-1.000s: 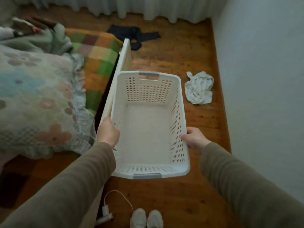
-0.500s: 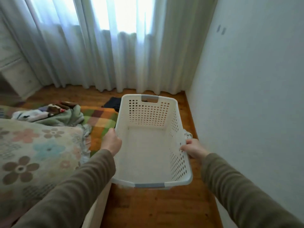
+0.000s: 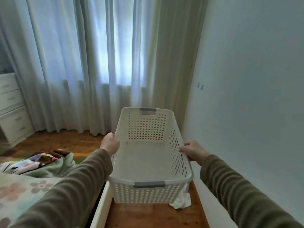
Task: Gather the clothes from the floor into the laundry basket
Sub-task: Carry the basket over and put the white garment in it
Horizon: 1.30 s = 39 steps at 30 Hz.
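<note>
Hands, left (image 3: 110, 143) and right (image 3: 192, 150), grip opposite rims of the empty laundry basket (image 3: 141, 163) held between them.

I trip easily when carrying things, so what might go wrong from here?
The laundry basket, held by the left hand and right hand, hides much of the floor ahead. The white garment peeks out beneath it, so stepping on it is possible. The bed frame sits close alongside; the basket might bump it.
</note>
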{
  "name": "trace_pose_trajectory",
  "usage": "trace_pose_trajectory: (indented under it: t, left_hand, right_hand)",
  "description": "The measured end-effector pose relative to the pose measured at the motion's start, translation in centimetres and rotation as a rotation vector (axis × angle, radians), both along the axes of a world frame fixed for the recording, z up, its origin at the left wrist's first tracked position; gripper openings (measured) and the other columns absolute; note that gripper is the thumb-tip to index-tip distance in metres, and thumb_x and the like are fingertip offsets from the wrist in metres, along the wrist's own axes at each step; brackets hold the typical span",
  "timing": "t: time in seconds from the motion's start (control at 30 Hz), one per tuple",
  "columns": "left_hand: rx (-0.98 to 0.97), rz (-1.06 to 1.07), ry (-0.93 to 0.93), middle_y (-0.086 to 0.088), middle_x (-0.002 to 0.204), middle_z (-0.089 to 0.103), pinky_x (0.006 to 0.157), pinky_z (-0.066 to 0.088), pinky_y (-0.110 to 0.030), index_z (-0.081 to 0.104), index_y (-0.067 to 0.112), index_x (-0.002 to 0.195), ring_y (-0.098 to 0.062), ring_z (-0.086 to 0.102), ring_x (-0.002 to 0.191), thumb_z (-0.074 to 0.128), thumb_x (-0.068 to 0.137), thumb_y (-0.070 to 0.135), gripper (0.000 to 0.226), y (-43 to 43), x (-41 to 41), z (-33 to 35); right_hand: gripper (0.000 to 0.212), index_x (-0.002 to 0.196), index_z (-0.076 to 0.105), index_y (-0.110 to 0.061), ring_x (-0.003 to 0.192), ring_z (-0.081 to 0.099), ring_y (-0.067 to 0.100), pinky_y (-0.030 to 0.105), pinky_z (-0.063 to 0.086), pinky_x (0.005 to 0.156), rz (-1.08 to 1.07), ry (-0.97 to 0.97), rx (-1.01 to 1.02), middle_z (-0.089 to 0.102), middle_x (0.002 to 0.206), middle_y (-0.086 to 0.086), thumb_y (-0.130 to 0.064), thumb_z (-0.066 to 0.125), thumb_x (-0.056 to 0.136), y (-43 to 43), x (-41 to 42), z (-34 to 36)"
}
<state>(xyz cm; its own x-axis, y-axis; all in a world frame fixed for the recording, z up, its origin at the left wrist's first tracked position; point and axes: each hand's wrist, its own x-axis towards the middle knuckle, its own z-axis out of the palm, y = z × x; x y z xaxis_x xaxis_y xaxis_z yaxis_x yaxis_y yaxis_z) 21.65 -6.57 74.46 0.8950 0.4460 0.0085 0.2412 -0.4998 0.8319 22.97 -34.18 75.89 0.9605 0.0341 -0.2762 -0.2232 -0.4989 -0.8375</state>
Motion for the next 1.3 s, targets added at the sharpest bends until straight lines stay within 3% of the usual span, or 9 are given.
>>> trace_pose_trajectory:
  t: [0.07,0.2,0.33,0.6,0.87,1.03,1.17,1.3]
  left_hand:
    - [-0.044,-0.005,-0.010,-0.026,0.108,0.062,0.087,0.048,-0.042,0.058,-0.007,0.105,-0.038,0.059,0.101,0.042,0.086,-0.001,0.025,0.7,1.9,0.8]
    - [-0.091,-0.008,-0.043,-0.024,0.098,0.061,0.082,0.049,-0.041,0.058,-0.005,0.097,-0.036,0.060,0.092,0.043,0.085,-0.004,0.019,2.2,6.6,3.0]
    - [-0.062,-0.049,-0.090,-0.023,0.086,0.057,0.070,0.042,-0.033,0.058,-0.006,0.088,-0.028,0.054,0.080,0.043,0.082,-0.009,0.017,2.7,10.7,4.5]
    - [-0.046,-0.068,-0.075,-0.025,0.091,0.058,0.078,0.047,-0.038,0.059,-0.015,0.098,-0.033,0.058,0.088,0.043,0.082,-0.009,0.024,2.4,18.3,4.2]
    - [-0.078,-0.076,-0.065,-0.021,0.088,0.055,0.070,0.042,-0.034,0.055,-0.006,0.087,-0.030,0.053,0.082,0.041,0.082,-0.009,0.015,-1.0,28.1,3.9]
    - [-0.086,-0.068,-0.073,-0.011,0.068,0.049,0.069,0.040,-0.033,0.049,0.001,0.068,-0.029,0.051,0.082,0.042,0.084,-0.007,0.019,-3.3,33.5,4.8]
    - [-0.092,-0.052,-0.100,-0.021,0.086,0.056,0.073,0.042,-0.035,0.055,-0.006,0.089,-0.030,0.053,0.085,0.042,0.083,-0.008,0.015,-4.4,37.1,5.1]
    - [-0.084,-0.047,-0.092,-0.020,0.085,0.055,0.072,0.042,-0.034,0.055,-0.005,0.085,-0.030,0.053,0.084,0.041,0.082,-0.008,0.014,-5.1,40.7,5.2]
  right_hand:
    - [0.025,0.111,0.060,0.001,0.093,0.068,0.029,0.040,0.056,0.085,0.001,-0.028,-0.048,0.068,0.107,0.019,-0.007,0.054,0.087,0.6,1.8,1.3]
    - [0.023,0.108,0.059,0.002,0.081,0.067,0.026,0.033,0.057,0.067,-0.033,-0.069,-0.049,0.068,0.099,0.017,-0.009,0.052,0.089,2.0,5.8,3.5]
    - [0.020,0.103,0.061,0.000,0.081,0.068,0.026,0.036,0.057,0.073,-0.043,-0.112,-0.082,0.070,0.098,0.017,-0.011,0.051,0.090,2.6,9.4,4.4]
    - [0.027,0.113,0.057,0.001,0.087,0.068,0.028,0.036,0.057,0.074,-0.075,-0.113,-0.115,0.068,0.105,0.019,-0.012,0.050,0.091,1.9,16.7,3.9]
    - [0.025,0.110,0.055,0.004,0.096,0.067,0.033,0.039,0.056,0.078,-0.043,-0.108,-0.167,0.066,0.103,0.020,-0.009,0.048,0.090,-1.1,26.4,3.7]
    - [0.027,0.113,0.053,0.002,0.093,0.068,0.031,0.039,0.057,0.079,-0.024,-0.112,-0.182,0.066,0.105,0.020,-0.012,0.047,0.091,-3.4,32.5,4.9]
    - [0.027,0.113,0.053,0.001,0.093,0.069,0.031,0.040,0.058,0.080,-0.019,-0.131,-0.188,0.067,0.107,0.020,-0.015,0.048,0.092,-4.6,36.3,5.2]
    - [0.026,0.113,0.053,0.002,0.093,0.069,0.031,0.040,0.058,0.080,-0.018,-0.126,-0.191,0.067,0.107,0.020,-0.014,0.047,0.092,-5.2,39.9,5.0]
